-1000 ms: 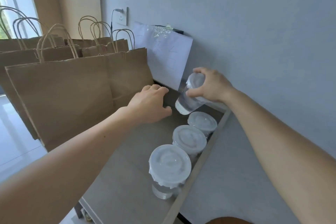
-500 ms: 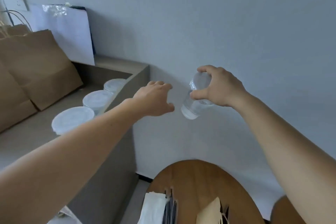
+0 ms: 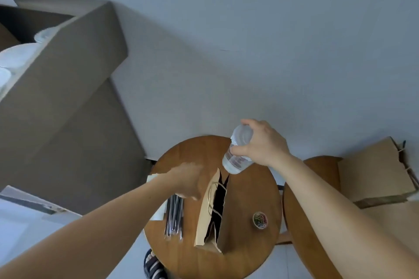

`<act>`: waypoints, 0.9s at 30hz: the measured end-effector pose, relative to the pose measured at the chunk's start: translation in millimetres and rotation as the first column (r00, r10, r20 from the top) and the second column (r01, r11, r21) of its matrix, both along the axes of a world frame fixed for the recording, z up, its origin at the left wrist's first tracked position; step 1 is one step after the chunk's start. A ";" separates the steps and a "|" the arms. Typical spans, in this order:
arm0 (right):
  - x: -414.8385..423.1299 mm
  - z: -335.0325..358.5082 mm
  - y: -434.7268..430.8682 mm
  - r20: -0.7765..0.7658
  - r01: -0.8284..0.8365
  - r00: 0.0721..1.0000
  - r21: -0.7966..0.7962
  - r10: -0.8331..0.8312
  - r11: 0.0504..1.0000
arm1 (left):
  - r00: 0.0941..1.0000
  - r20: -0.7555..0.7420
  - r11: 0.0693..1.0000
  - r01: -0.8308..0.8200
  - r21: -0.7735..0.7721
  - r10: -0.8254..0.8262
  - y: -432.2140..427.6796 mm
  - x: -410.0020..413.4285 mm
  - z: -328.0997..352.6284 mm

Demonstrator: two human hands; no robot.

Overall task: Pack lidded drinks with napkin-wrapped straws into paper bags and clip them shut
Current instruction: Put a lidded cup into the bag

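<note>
My right hand grips a clear lidded drink cup by its top, tilted, just above the far end of an upright brown paper bag whose mouth gapes open on the round wooden table. My left hand, blurred by motion, hovers beside the bag's left rim, fingers relaxed and holding nothing. A bundle of dark wrapped straws lies left of the bag, partly on white napkins. A small round tub of coloured paper clips sits right of the bag.
A grey shelf unit stands at the left with more lidded cups on top. A second round table at the right carries a flat paper bag. A striped slipper shows below the table.
My view swung from the shelf down to the round table. My right hand carried the cup over the open bag, and my left hand dropped toward the bag's rim.
</note>
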State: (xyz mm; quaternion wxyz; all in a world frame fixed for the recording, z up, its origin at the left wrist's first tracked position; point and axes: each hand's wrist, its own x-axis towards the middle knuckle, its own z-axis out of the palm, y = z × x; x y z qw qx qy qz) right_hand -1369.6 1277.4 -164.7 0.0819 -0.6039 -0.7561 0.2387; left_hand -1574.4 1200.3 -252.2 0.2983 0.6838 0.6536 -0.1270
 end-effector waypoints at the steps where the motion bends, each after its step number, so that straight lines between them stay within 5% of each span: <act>1: 0.9 -7.1 -0.9 -0.012 0.000 1.000 -0.005 0.000 1.000 | 0.999 0.039 0.997 0.002 -0.078 0.001 -6.6 1.1 -14.3; 5: -6.4 -27.6 0.1 -0.044 -0.014 0.999 0.003 0.014 1.000 | 0.978 0.179 0.953 -0.049 -0.300 0.107 -22.4 10.1 -58.4; 11: -25.6 -52.1 -4.1 -0.033 -0.050 0.998 0.026 0.051 0.998 | 0.940 0.212 0.954 -0.229 -0.194 0.268 -30.2 31.1 -87.2; 16: -14.2 -69.9 -18.6 0.001 -0.058 0.998 -0.014 0.058 0.998 | 0.773 0.292 0.799 -0.419 -0.431 0.563 -38.2 31.4 -106.7; 21: 12.5 -68.3 -19.3 0.081 -0.171 0.982 -0.008 0.171 0.985 | 0.628 0.274 0.681 -0.622 -0.386 0.729 -36.2 19.1 -132.2; 27: 13.4 -66.4 -34.5 0.294 -0.507 0.829 0.039 0.475 0.861 | 0.725 0.291 0.768 -0.501 -0.398 0.624 -32.6 26.7 -111.4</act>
